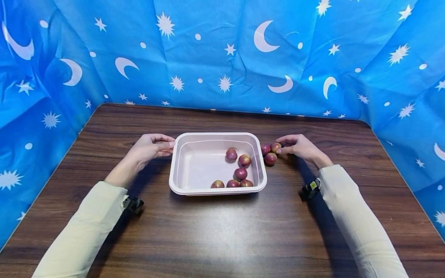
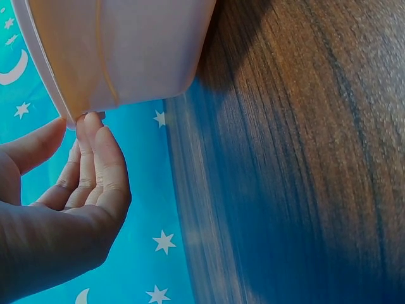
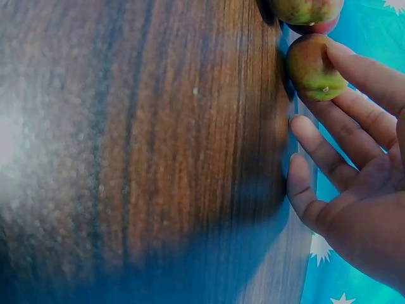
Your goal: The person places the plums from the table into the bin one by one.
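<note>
In the tray: six small reddish fruits lie inside the pink tray [image 1: 180, 170], toward its right and near side, so by my count most of the work looks done.
Left outside: three fruits [image 1: 270, 152] sit bunched together on the table [image 1: 222, 231], just beside the tray's right wall.
Right hand: the right hand [image 1: 300, 146] reaches in from the right, and the fingertips [image 3: 345, 54] touch the farthest fruit of the bunch [image 1: 276, 146]. From the wrist view the fingers lie nearly straight, so the grip is released, with nothing picked up yet.
Left hand: the left hand [image 1: 149, 148] rests at the tray's left rim, fingertips [image 2: 92, 123] just meeting the edge. The fingers are long and relaxed, so that grip is also released, steadying rather than clutching.
Progress: judging by the lie of things, roughly two thirds are in and three are still to go.
Backdrop: a blue star-and-moon cloth [image 1: 222, 58] hangs behind the table.
</note>
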Action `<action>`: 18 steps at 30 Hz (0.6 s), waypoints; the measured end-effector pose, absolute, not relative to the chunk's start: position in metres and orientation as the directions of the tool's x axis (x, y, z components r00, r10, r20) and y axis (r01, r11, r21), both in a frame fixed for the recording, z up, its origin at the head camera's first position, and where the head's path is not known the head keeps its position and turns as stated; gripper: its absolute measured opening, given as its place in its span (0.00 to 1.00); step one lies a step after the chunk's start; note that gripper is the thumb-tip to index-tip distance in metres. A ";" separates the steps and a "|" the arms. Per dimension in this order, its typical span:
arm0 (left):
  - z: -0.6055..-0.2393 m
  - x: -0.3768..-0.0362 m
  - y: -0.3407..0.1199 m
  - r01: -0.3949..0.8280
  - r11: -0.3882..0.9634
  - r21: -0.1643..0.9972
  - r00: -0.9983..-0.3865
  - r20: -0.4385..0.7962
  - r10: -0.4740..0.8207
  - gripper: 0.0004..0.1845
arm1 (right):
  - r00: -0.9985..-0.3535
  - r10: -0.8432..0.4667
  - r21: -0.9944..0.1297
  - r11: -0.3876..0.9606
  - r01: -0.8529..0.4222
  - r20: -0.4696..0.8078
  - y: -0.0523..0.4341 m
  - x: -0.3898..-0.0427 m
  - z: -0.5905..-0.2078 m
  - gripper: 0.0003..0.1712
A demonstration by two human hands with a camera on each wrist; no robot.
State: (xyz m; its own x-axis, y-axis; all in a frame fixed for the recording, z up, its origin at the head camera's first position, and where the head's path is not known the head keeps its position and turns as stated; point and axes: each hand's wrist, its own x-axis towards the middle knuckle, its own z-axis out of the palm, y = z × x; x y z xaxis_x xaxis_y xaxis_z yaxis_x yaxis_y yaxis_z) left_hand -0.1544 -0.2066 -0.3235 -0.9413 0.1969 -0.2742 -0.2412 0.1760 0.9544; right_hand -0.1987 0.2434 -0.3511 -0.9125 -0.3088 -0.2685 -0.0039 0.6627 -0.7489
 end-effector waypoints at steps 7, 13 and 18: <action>-0.322 -0.155 -0.206 -0.243 0.170 0.955 -0.940 -0.275 0.200 0.20 | -0.913 -0.317 -0.738 0.674 -0.025 -0.258 0.244 -0.198 -0.350 0.23; -0.321 -0.155 -0.206 -0.244 0.175 0.954 -0.941 -0.277 0.197 0.20 | -0.911 -0.318 -0.748 0.663 -0.015 -0.263 0.246 -0.197 -0.348 0.22; -0.320 -0.155 -0.205 -0.246 0.172 0.954 -0.940 -0.278 0.197 0.20 | -0.912 -0.313 -0.745 0.667 -0.012 -0.265 0.246 -0.196 -0.346 0.24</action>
State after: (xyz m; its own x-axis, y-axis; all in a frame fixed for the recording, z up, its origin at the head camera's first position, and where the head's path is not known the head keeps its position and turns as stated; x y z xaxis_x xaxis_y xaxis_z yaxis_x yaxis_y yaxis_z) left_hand -0.1551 -0.2052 -0.3196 -0.9401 0.1966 -0.2784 -0.2464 0.1724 0.9537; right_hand -0.1955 0.2463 -0.3456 -0.9119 -0.3129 -0.2654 -0.0120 0.6669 -0.7450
